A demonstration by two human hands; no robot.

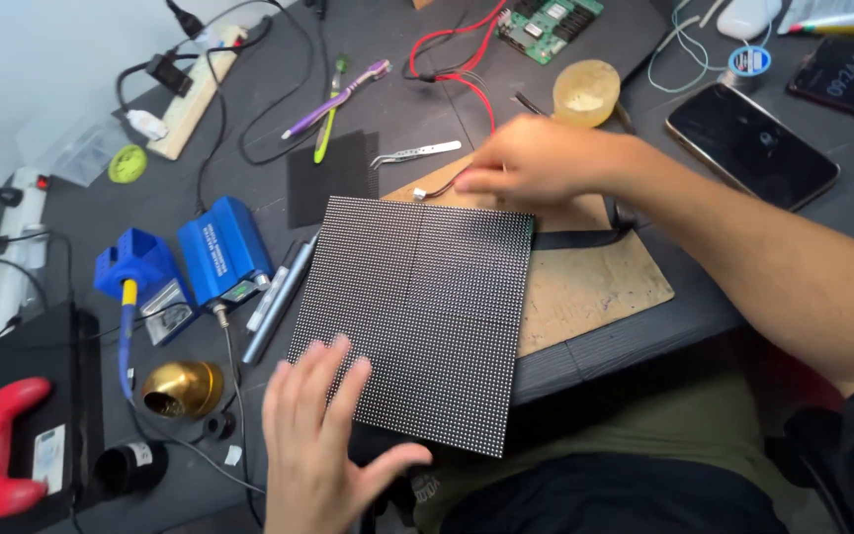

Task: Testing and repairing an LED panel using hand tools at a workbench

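Head view, hands [323, 435] on dotted panel [417, 321]

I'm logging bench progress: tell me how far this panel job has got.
Done: the dotted LED panel lies face up on the brown mat. In hand: the left hand rests flat on its near edge while the right hand pinches the red-wired connector at its far edge. Left: the soldering iron sits in its stand and the tweezers lie untouched.
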